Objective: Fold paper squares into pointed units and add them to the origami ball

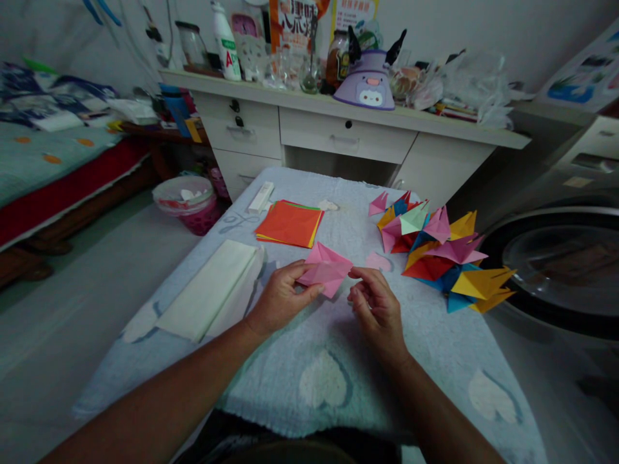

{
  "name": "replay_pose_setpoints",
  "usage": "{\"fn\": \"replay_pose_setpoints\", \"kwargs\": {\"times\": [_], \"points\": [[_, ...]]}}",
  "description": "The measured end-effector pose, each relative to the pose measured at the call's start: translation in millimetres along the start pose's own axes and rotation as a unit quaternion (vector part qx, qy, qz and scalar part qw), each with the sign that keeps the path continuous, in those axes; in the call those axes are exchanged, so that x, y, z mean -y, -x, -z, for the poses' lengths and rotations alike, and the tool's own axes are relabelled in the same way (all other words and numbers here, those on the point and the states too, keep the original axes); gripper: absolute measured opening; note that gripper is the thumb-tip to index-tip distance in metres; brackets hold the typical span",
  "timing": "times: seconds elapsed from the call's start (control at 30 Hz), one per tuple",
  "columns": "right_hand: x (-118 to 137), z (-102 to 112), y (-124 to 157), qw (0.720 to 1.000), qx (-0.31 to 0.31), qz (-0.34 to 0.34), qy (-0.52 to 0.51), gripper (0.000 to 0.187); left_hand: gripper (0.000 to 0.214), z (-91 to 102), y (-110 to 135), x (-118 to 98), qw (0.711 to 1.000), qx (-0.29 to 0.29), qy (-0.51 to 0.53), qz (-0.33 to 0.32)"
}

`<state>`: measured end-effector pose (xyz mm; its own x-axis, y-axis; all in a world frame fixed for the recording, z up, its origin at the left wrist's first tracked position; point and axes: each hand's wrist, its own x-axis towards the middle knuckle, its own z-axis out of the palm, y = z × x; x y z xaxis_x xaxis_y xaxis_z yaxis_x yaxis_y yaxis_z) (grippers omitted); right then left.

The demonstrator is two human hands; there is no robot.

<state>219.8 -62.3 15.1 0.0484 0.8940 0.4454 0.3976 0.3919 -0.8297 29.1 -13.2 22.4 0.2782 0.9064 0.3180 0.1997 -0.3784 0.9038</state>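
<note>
A partly folded sheet of pink origami paper (pixel 327 272) is pinched at its left side between the thumb and fingers of my left hand (pixel 285 296). Close by its right corner is my right hand (pixel 380 309), fingers loosely curled, with a gap between thumb and forefinger and nothing seen in them. Whether the right fingertips touch that corner is hard to tell. Beyond the folded paper lies a stack of square paper sheets (pixel 290 222), orange-red on top. Several folded paper cranes (pixel 438 248) in pink, red, yellow, blue and pale green sit clustered at the right.
The table has a pale blue cloth (pixel 271 386) with heart patterns. On it are a folded whitish sheet (pixel 207 290) at left and a small white box (pixel 262 197). Behind stands a cluttered white cabinet (pixel 333 132); a pink bin (pixel 193 206) and a washing machine (pixel 570 258) flank the table.
</note>
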Motion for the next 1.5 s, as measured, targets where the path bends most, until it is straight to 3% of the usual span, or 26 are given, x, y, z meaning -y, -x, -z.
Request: {"fn": "replay_pose_setpoints", "kwargs": {"times": [0.8,1.13,1.5], "points": [[3.9,-1.5,0.0,0.996,0.023,0.076,0.040,0.046,0.033,1.5,0.5,-0.1,0.998,0.009,-0.028,-0.053],[-2.1,-2.0,0.0,0.994,0.030,0.103,0.037,0.045,0.037,2.5,0.4,-2.2,0.996,0.031,-0.042,-0.071],[0.3,-1.8,-1.1,0.993,0.037,0.113,0.018,0.037,0.027,0.7,1.6,1.4,0.996,0.032,-0.034,-0.078]]}}
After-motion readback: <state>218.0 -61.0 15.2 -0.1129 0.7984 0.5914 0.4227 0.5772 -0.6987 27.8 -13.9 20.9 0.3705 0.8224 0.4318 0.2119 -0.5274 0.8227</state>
